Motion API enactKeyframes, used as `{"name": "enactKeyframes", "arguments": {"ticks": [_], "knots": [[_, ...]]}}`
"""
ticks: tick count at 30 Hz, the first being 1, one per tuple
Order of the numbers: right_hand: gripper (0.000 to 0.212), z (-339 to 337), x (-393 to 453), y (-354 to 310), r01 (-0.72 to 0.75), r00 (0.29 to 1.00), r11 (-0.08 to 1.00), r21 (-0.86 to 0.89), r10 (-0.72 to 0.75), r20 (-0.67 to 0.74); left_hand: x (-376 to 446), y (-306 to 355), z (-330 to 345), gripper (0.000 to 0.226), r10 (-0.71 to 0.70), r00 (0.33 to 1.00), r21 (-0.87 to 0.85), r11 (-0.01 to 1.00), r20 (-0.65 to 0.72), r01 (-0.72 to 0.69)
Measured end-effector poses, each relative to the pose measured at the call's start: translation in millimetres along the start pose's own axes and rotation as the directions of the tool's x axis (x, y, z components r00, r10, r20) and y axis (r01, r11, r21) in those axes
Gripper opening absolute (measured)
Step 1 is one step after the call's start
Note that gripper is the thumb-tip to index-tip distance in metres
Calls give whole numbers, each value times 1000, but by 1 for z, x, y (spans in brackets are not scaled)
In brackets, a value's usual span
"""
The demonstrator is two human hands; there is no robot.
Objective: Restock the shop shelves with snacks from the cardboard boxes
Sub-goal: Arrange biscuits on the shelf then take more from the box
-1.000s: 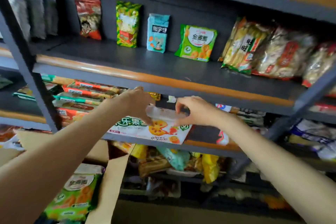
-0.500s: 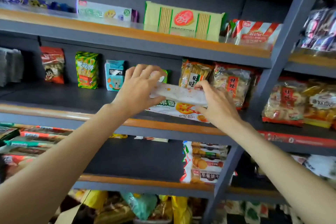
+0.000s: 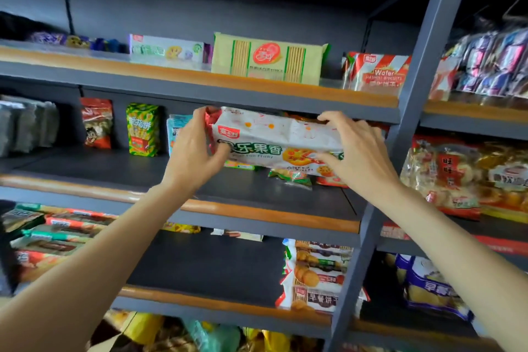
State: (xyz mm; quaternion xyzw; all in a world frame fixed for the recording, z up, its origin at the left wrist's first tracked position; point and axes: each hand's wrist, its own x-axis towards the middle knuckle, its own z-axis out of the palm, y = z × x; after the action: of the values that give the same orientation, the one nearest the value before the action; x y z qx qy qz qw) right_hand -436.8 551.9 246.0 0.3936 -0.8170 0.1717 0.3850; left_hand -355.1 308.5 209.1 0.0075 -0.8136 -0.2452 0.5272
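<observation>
— Holding what, exactly?
— We hold a long white biscuit packet [image 3: 274,143] lengthwise in front of the middle shelf [image 3: 257,211], our left hand [image 3: 197,148] gripping its red-crimped end, our right hand [image 3: 357,148] gripping the other. Green characters read "乐果香", with a small red logo above them and orange biscuits pictured.
— And around it?
— On the shelf above we see a red striped pack [image 3: 377,71] labelled "Wafer" and a pale yellow cracker pack [image 3: 267,58]. Right of the post, rice cracker bags [image 3: 445,174] show "旺旺".
</observation>
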Motion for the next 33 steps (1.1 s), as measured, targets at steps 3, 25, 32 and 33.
{"name": "enactKeyframes", "arguments": {"ticks": [3, 25, 32, 33], "knots": [[58, -15, 38, -26, 80, 989, 997, 20, -76, -130, 27, 4, -29, 39, 28, 968, -40, 998, -251, -39], [32, 100, 321, -215, 124, 990, 990, -72, -119, 71, 219, -195, -203, 50, -362, 916, 211, 895, -171, 393], [22, 156, 383, -200, 20, 957, 995, -100, 10, 289, 259, -244, -172, 40, -330, 884, 707, 707, 332, -1], [23, 162, 390, -197, 6, 951, 996, -84, 20, 309, 265, -244, -166, 42, -370, 833, 739, 670, 412, -68]]}}
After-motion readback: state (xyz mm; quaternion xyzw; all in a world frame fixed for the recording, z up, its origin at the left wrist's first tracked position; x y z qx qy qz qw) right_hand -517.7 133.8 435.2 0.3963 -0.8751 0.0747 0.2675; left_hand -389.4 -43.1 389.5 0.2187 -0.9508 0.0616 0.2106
